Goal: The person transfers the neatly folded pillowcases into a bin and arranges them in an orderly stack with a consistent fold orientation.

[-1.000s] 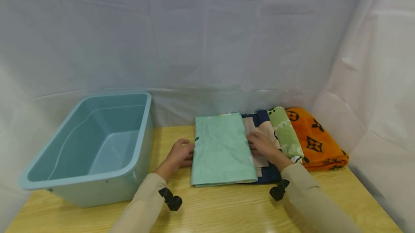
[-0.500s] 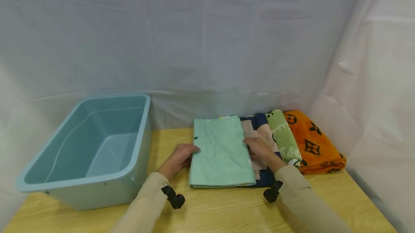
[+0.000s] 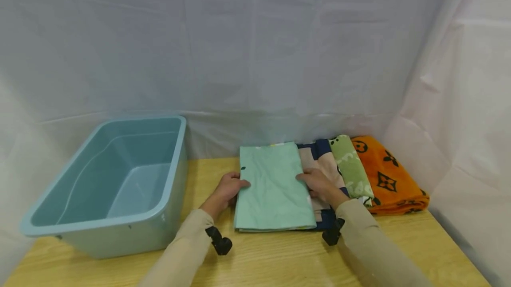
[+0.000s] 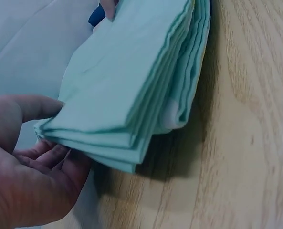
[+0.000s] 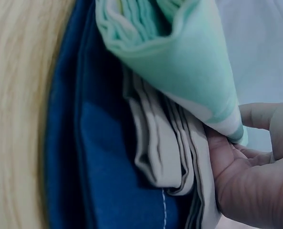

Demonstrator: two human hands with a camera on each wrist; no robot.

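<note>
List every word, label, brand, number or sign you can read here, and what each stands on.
No words, brands or numbers can be read.
Signs: dark face-like circle and flower shapes on the orange cloth.
Pale marks on the olive-green cloth: too blurred to tell if they are letters.

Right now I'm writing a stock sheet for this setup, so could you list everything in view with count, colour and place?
rectangular plastic tub: 1, light blue, left on table
folded mint-green cloth: 1, mint green, between the hands, overlapping its neighbour
folded navy-and-beige cloth: 1, navy and beige, partly under the mint-green one
folded light-green patterned cloth: 1, green with white and black, next rightward
folded plush orange cloth: 1, orange with black motifs, farthest right
wood-grain table: 1, yellow-brown, underneath
hanging sheeting: count unclear, whitish grey, behind and beside
wrist-worn devices: 2, black, one per wrist
sleeves: 2, beige, on both arms
left hand: 1, bare, pinching mint-green cloth's left edge
right hand: 1, bare, pinching its right edge
</note>
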